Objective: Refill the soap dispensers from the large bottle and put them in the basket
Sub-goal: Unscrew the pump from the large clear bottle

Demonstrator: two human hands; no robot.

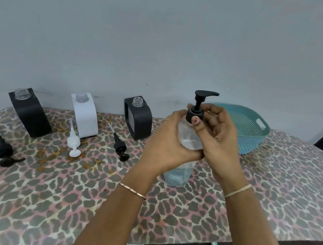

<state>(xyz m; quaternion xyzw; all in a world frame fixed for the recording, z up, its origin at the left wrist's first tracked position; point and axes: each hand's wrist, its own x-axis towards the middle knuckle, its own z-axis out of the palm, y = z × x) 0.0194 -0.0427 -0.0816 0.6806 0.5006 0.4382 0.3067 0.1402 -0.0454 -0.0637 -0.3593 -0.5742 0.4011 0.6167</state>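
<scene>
Head view shows the left hand [169, 138] gripping the large bottle [182, 160] upright on the table [59, 190] while right hand [215, 140] fingers pinch its pump collar [195, 115]; best to steady the body and twist only the collar.

Clear glossy plastic bottle [188, 139], perforated matt plastic basket [247, 126], printed cloth [59, 190]
</scene>
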